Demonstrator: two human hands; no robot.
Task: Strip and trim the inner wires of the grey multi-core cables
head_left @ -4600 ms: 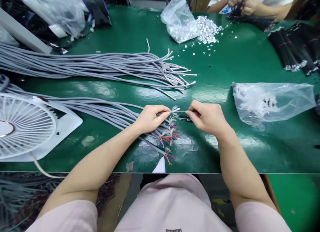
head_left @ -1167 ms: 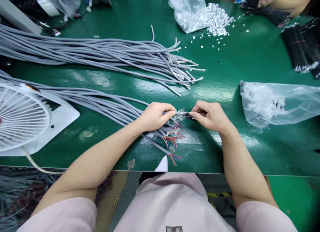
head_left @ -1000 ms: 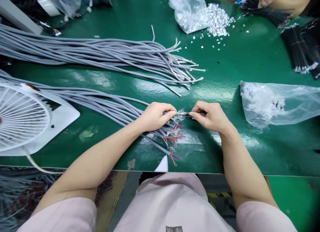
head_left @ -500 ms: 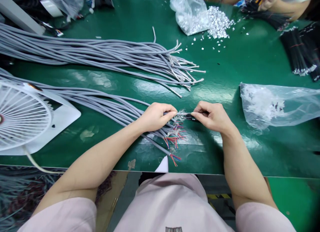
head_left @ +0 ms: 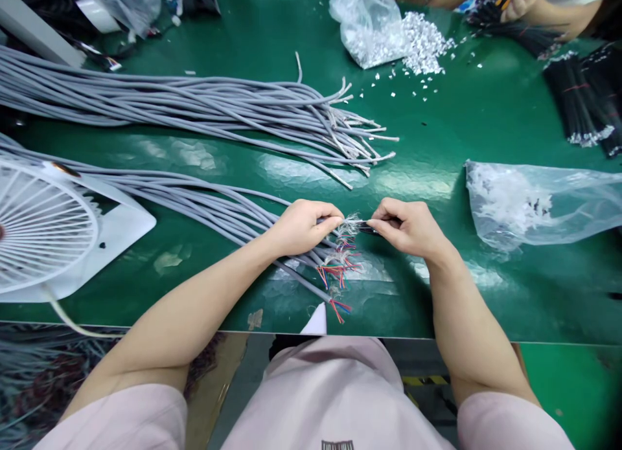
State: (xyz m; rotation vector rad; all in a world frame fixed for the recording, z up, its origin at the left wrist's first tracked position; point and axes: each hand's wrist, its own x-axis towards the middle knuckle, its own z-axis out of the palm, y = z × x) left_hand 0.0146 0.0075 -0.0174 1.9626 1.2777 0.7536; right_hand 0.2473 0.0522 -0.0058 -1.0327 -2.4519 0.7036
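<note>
My left hand [head_left: 311, 226] pinches a grey cable close to its stripped end, thumb against forefinger. From that end frayed silvery shield strands [head_left: 350, 226] spread to the right. My right hand [head_left: 404, 225] is closed on a slim black tool [head_left: 368, 228], whose front reaches into the strands; most of it is hidden by the fingers, so its exact kind is unclear. Below my left hand lie more grey cables [head_left: 233, 210] of the same bundle, their ends bared to red, blue and other coloured wires [head_left: 337, 269].
A second grey cable bundle [head_left: 194, 103] with whitish ends lies behind. A white fan [head_left: 131, 220] stands at left. Plastic bags [head_left: 369, 22] of small pale parts, some spilled, and a clear bag [head_left: 510, 204] of white pieces lie beyond. Another person's hands [head_left: 518, 0] hold black wires at top right.
My right hand has shifted slightly left with the black tool, closer to the frayed strands. My left hand keeps its pinch on the cable in nearly the same place.
</note>
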